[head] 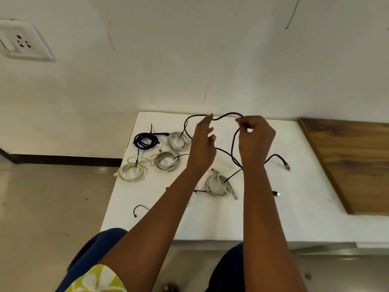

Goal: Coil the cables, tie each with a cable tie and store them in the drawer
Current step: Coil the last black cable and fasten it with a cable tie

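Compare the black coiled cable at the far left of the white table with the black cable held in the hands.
The black coiled cable is wound into a tight bundle; the held black cable runs in loose open loops. The coiled one lies on the white table, untouched; the held one is lifted between the left hand and right hand. The coiled one carries a black tie; the held one shows none. Both are black.
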